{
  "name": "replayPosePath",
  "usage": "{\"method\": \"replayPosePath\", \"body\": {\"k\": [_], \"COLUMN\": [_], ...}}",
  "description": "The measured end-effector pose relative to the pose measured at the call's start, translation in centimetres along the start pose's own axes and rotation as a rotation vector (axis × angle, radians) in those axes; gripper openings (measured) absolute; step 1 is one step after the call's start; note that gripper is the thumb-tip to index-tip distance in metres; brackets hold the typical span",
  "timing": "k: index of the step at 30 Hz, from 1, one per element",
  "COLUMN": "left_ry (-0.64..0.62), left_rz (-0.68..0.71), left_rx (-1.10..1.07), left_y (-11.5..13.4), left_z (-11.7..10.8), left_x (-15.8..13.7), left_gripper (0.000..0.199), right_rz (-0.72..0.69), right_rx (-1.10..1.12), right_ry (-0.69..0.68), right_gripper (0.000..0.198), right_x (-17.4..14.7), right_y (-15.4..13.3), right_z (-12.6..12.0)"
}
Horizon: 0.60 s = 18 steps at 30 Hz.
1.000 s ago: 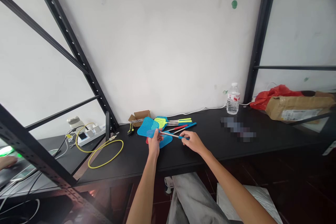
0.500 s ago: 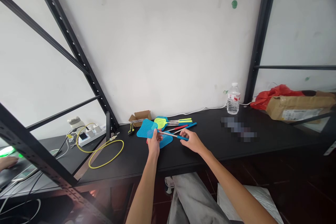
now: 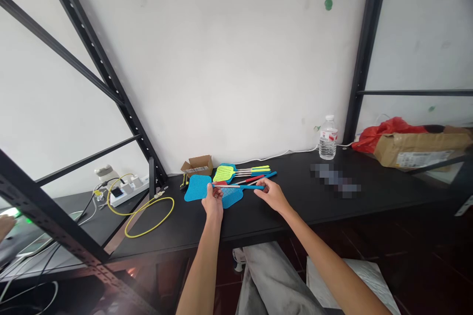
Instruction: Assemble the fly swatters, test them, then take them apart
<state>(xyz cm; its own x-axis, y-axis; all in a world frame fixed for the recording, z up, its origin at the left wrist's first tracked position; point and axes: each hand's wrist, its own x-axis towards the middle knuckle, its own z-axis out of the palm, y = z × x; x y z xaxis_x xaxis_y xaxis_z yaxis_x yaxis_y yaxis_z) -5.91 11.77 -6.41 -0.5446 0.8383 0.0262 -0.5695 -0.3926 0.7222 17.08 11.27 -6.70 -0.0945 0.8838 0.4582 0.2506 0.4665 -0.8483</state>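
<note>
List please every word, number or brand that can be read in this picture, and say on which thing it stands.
No text can be read.
Water bottle: red and white label, too small to read.
Cardboard parcel: white shipping label, print too blurred.
Small open carton: no visible print.
Pixelated patch on the black table: unreadable.

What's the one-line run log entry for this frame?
left hand: grips blue fly swatter at head end | right hand: pinches its blue handle | swatter held level over black table | other swatters behind
</note>
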Motion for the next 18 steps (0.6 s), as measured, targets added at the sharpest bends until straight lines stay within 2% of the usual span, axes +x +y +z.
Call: {"method": "replayPosePath", "body": {"k": [9,18], "left_ry": [0.046,0.032], "left_rz": [-0.015,0.015], "left_rx": [-0.05,-0.007], "left_y": [0.2,0.04], "left_z": [0.2,0.07], "left_x": [-0.21,-0.21], "left_gripper": [0.033,0.04], "right_rz": [-0.009,0.0], "right_rx": [0.031,0.051], "right_ry": [0.044,0.07], "right_gripper": [0.022,0.027], "right_x": [0.12,0.2], "right_y": [0.34,0.64], "right_z": [-0.17,-0.26]}}
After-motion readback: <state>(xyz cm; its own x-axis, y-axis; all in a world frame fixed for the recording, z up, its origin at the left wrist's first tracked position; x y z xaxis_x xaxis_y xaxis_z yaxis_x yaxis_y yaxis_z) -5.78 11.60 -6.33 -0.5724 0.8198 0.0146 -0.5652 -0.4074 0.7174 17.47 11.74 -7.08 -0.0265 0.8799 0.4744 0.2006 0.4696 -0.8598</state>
